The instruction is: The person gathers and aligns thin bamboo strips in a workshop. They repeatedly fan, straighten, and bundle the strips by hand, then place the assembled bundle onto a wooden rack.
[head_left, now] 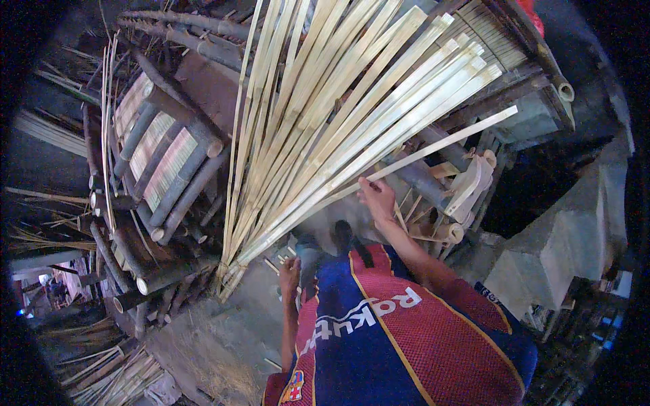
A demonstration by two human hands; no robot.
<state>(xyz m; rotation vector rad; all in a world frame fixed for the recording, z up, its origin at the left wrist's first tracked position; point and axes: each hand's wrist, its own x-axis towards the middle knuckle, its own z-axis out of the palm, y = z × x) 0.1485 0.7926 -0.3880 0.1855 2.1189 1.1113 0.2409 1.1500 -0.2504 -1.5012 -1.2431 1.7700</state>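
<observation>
A large fan of long, pale bamboo strips [291,128] spreads from a gathered end at the lower left up to the top of the view. One strip [467,131] stands apart along the fan's right side. At that strip's lower edge, my right hand [378,201] has its fingers bent against it and seems to pinch it. My left hand [290,274] is low beside my shirt, its fingers curled. Short pale stick ends [272,265] show next to it; what lies inside the fingers is hidden.
A frame of thick bamboo poles with a slatted panel [162,159] stands at left. Cut bamboo pieces [467,193] lie beyond my right hand. More split strips [118,379] are heaped at lower left. Pale steps [542,271] rise at right.
</observation>
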